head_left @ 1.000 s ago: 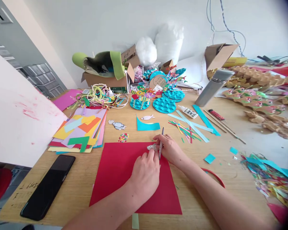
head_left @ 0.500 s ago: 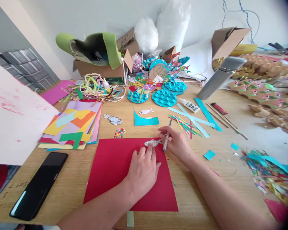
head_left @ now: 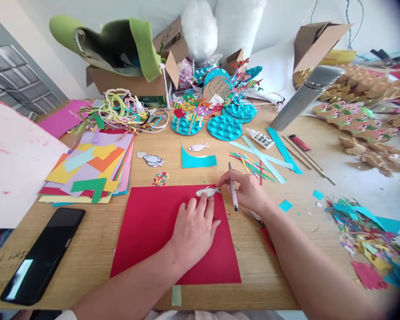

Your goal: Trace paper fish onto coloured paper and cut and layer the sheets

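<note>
A red paper sheet (head_left: pixel 153 231) lies on the wooden table in front of me. At its top edge lies a small grey paper fish cutout (head_left: pixel 207 192). My left hand (head_left: pixel 193 229) rests flat on the red sheet, fingertips touching the fish. My right hand (head_left: pixel 248 192) grips a pen (head_left: pixel 233 193), which points upward, just off the sheet's right corner, and its thumb and forefinger touch the fish's tail.
A stack of coloured paper (head_left: pixel 93 171) and a black phone (head_left: pixel 42 255) lie at left. Two other fish cutouts (head_left: pixel 151 159) (head_left: pixel 198 146), a blue paper piece (head_left: pixel 196 161), blue strips (head_left: pixel 270 162), a glue bottle (head_left: pixel 260 138), a metal flask (head_left: pixel 305 95) and scrap piles (head_left: pixel 370 235) lie around.
The pen has left the fish and now points upward beside the sheet. My right hand shifted a little to the right. The view tilted down toward the table.
</note>
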